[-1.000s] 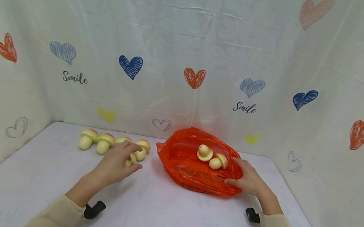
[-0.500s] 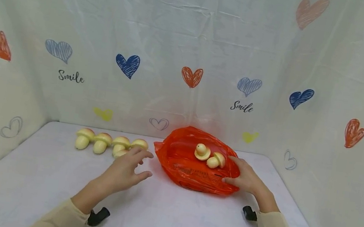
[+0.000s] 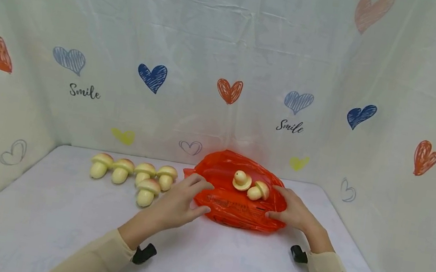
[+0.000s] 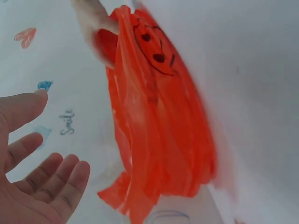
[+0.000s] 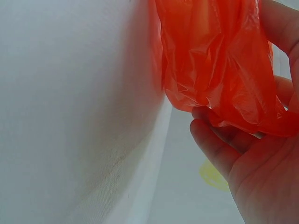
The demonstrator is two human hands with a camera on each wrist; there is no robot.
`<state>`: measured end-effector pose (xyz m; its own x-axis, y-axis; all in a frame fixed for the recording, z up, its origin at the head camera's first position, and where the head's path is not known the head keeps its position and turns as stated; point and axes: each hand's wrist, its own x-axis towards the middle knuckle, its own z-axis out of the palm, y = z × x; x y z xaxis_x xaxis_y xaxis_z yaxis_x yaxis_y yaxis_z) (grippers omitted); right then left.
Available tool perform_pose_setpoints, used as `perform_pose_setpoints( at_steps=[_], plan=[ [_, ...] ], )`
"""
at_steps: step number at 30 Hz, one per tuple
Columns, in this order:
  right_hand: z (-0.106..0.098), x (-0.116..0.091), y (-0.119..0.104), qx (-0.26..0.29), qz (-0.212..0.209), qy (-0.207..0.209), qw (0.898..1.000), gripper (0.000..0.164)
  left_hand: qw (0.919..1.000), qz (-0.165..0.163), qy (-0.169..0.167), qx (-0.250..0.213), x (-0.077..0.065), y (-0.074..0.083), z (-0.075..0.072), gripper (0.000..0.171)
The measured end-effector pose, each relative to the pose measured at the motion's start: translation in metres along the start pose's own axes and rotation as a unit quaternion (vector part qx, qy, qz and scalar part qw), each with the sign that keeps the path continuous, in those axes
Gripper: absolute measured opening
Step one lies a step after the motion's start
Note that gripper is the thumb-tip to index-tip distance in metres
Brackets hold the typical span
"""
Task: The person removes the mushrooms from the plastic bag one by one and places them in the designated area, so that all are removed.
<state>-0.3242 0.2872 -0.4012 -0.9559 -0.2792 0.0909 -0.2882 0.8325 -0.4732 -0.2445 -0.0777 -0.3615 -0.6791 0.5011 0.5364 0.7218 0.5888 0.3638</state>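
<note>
A crinkled red plastic bag lies on its side on the table with its mouth held wide. My right hand grips the bag's right rim, which passes between thumb and fingers in the right wrist view. Two mushrooms with pale stems and tan caps, one stem-up mushroom and one tilted mushroom, rest inside. My left hand is spread and holds nothing; it overlaps the bag's left edge in the head view and hovers short of it in the left wrist view.
To the left, a row of similar mushrooms stands near the table's back edge, with one mushroom in front of it. A white cloth printed with hearts hangs behind and at both sides of the white table.
My left hand has moved right, from above the mushrooms to the bag's left edge, uncovering the front mushroom. My right hand stays on the bag. The head view has shifted slightly.
</note>
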Motion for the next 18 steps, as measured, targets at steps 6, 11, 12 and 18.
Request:
perform_pose_setpoints(
  at_steps=[6,11,12,18],
  plan=[
    [-0.002,0.001,0.000,0.001,-0.002,0.003,1.000,0.091,0.9997,0.010,-0.009,-0.020,0.022,0.003,0.014,0.041],
    [-0.001,0.001,0.000,-0.002,-0.008,0.004,1.000,0.091,0.9994,-0.002,-0.027,-0.023,0.043,0.000,0.025,0.042],
    [-0.001,0.001,0.000,-0.002,-0.009,0.005,1.000,0.091,0.9992,-0.005,-0.032,-0.023,0.047,0.000,0.027,0.043],
    [-0.001,0.001,0.000,0.000,-0.005,0.004,1.000,0.091,0.9977,-0.020,-0.061,-0.021,0.071,-0.005,0.039,0.047]
  ],
)
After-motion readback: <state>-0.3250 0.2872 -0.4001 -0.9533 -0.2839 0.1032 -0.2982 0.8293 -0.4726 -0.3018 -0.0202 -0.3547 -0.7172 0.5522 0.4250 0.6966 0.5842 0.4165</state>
